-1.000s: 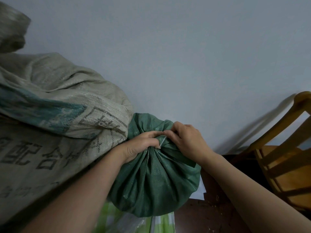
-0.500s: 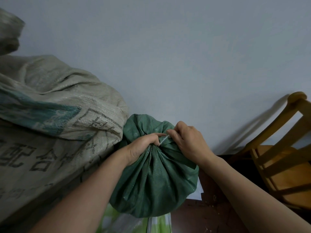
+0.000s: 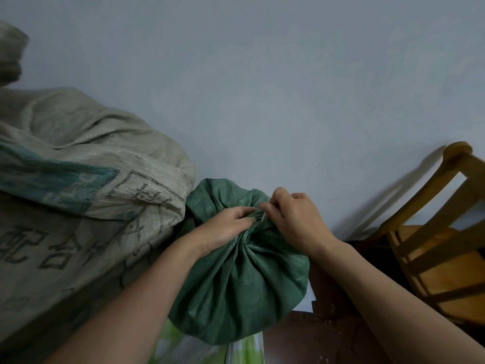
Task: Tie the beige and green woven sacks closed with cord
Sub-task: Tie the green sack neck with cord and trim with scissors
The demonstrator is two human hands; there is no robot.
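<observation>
While our left hand [image 3: 225,227] clamps the green sack [image 3: 241,282] neck gathered, at 3 o'clock of the beige sack [image 3: 86,164], our right hand [image 3: 296,219] fingers pinch the cord [image 3: 263,216] for knotting.

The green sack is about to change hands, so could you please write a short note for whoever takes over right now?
Left hand: clamped on the gathered neck of the green sack.
Right hand: pinching the pale cord at that neck.
Green sack stands between the beige sack and the wooden chair.
Done: neck bunched, cord at it.
Left: no finished knot shows, so pull tight and knot. The beige sack's mouth is out of view; check it.
</observation>
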